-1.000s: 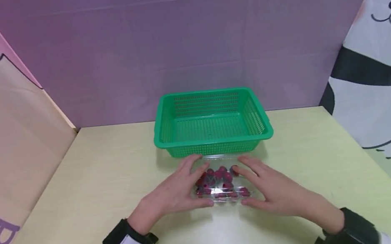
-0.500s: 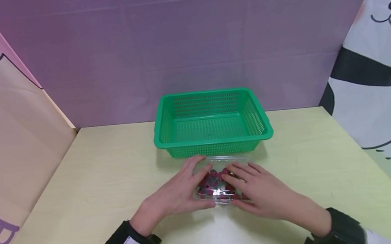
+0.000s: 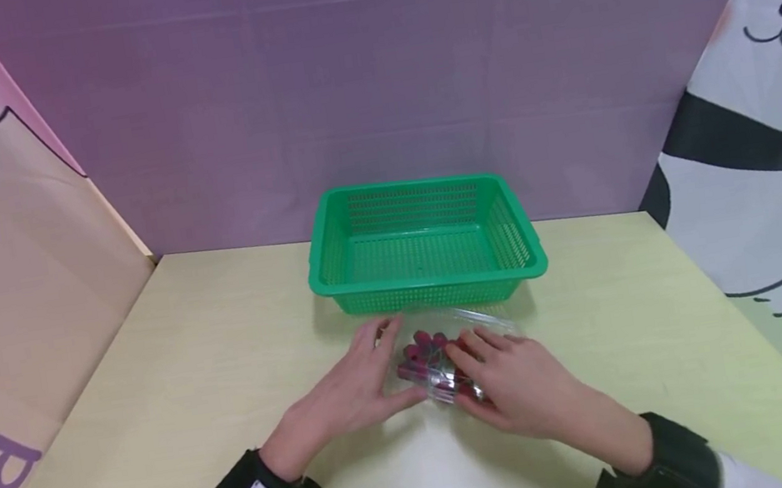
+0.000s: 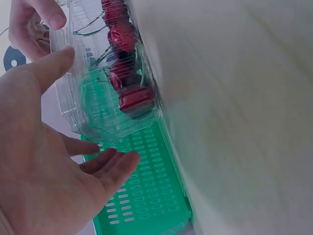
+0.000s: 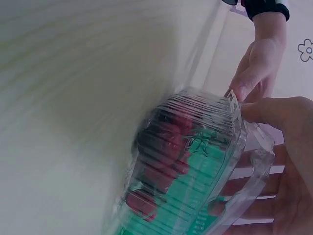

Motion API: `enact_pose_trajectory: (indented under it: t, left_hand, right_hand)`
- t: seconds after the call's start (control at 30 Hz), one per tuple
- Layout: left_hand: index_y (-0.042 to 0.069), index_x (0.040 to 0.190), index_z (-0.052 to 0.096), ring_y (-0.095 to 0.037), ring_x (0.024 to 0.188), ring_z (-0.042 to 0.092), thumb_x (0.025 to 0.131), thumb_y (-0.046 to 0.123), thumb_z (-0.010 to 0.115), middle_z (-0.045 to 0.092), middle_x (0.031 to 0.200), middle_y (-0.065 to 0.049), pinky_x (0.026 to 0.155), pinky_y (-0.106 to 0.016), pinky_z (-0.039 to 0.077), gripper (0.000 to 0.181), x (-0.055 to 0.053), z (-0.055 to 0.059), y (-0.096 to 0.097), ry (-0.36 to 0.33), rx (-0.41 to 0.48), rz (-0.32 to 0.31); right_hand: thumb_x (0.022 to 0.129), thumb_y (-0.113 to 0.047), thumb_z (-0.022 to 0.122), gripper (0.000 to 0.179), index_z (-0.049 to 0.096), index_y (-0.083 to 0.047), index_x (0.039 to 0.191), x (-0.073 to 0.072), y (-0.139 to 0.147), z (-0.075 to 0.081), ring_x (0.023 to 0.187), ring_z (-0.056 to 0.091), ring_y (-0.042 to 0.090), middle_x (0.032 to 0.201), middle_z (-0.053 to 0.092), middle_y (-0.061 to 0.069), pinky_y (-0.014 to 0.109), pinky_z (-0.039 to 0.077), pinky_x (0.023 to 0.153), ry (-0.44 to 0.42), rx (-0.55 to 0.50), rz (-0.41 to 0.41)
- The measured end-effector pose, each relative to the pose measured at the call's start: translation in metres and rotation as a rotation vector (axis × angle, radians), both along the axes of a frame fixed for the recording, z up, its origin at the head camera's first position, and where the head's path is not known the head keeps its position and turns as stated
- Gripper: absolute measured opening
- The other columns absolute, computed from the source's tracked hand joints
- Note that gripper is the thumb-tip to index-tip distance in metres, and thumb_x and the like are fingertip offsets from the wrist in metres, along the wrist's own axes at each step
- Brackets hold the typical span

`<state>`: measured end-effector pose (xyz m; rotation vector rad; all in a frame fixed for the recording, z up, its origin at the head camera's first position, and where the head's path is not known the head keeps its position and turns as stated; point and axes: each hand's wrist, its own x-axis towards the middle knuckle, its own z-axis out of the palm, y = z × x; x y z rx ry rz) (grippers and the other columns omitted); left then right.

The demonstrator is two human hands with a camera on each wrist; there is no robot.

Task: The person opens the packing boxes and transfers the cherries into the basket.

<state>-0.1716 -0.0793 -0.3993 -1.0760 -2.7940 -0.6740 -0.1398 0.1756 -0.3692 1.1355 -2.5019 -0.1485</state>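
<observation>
Head view: box (image 3: 443,379) slants, right side nearer, long axis unclear.

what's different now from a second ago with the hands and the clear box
The right hand has moved left over the clear box, its fingers now bent over the right part. The box has turned clockwise in the head view, its far edge now slanting. The left hand stays roughly in place at the left side; the green basket hasn't moved.

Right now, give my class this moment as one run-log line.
clear plastic box: dark-red round fruit inside; right hand: grips box; left hand: beside box; green perforated plastic basket: beyond box
</observation>
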Motion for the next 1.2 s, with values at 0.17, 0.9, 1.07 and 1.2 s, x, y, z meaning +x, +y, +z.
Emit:
enact_pose_trajectory:
  t: [0.17, 0.9, 1.07, 1.2]
  left_hand:
    - [0.000, 0.154, 0.023, -0.017, 0.135, 0.029, 0.089, 0.058, 0.063, 0.028, 0.147, -0.010, 0.109, -0.027, 0.028, 0.096, 0.001, 0.000, 0.001, -0.028, -0.003, 0.017]
    - [-0.006, 0.149, 0.028, -0.033, 0.133, 0.040, 0.101, 0.037, 0.054, 0.041, 0.143, -0.021, 0.107, -0.040, 0.033, 0.070, 0.009, 0.011, 0.012, -0.223, 0.018, 0.159]
    - [-0.008, 0.144, 0.036, -0.032, 0.126, 0.048, 0.100, 0.040, 0.054, 0.049, 0.133, -0.022, 0.101, -0.040, 0.040, 0.067, 0.009, 0.011, 0.011, -0.233, 0.008, 0.213]
    - [-0.008, 0.139, 0.039, -0.031, 0.122, 0.051, 0.100, 0.041, 0.056, 0.052, 0.128, -0.022, 0.098, -0.039, 0.043, 0.065, 0.009, 0.011, 0.010, -0.233, 0.011, 0.227]
  right_hand:
    - [0.086, -0.048, 0.066, 0.055, 0.066, -0.005, 0.120, 0.000, -0.002, 0.001, 0.098, 0.066, 0.032, 0.109, 0.063, 0.012, 0.041, 0.056, 0.068, 0.019, 0.007, -0.011]
    - [0.085, -0.045, 0.063, 0.046, 0.069, -0.004, 0.105, 0.003, -0.020, 0.009, 0.068, 0.061, 0.021, 0.086, 0.061, 0.007, 0.035, 0.046, 0.043, 0.062, -0.019, -0.083]
    - [0.085, -0.046, 0.064, 0.044, 0.068, -0.005, 0.101, 0.005, -0.025, 0.011, 0.061, 0.059, 0.020, 0.080, 0.060, 0.006, 0.033, 0.042, 0.040, 0.053, -0.006, -0.116]
    - [0.084, -0.046, 0.064, 0.039, 0.066, -0.008, 0.091, 0.007, -0.028, 0.014, 0.053, 0.053, 0.016, 0.072, 0.056, 0.003, 0.030, 0.038, 0.039, 0.038, 0.006, -0.137]
